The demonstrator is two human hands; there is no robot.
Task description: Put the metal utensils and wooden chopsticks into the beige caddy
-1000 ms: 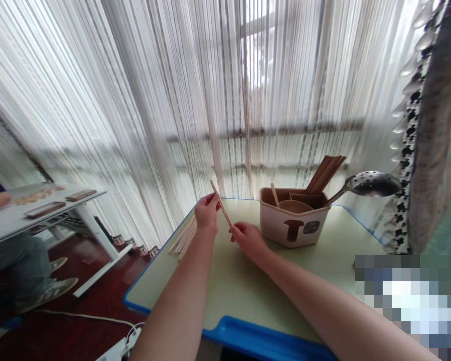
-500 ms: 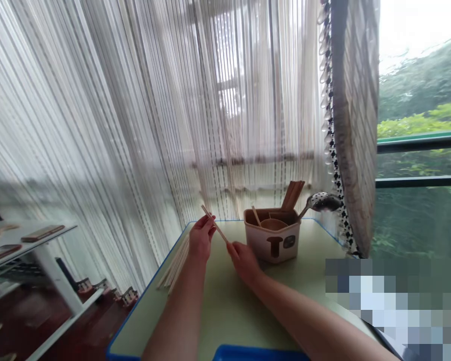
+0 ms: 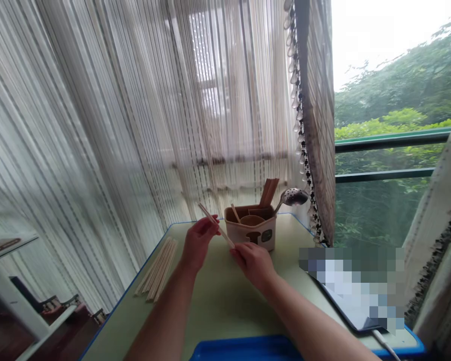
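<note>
A pair of pale wooden chopsticks (image 3: 225, 237) slants down to the right between my two hands, above the table. My left hand (image 3: 200, 241) is closed round their upper part, its fingertips pinching them. Lower down, my right hand (image 3: 254, 261) grips the other end with bent fingers. Just behind the hands stands a white and brown utensil caddy (image 3: 237, 234). It holds a bundle of brown chopsticks (image 3: 269, 192), a pale stick (image 3: 235, 214) and a metal slotted spoon (image 3: 295, 196). Left of my left forearm lies a loose pile of pale chopsticks (image 3: 158, 271).
The pale green table (image 3: 225, 306) has a blue edge. A blue tray-like thing (image 3: 244, 347) sits at the near edge. On the right lies a tablet-like device (image 3: 355, 308), partly blurred out, with a white cable. Striped curtains (image 3: 135, 125) hang behind; another white table (image 3: 15, 245) stands left.
My view has turned right, so the table and caddy appear further left, and the device shows more. Both hands still hold the chopsticks, now nearer the caddy in the picture.
</note>
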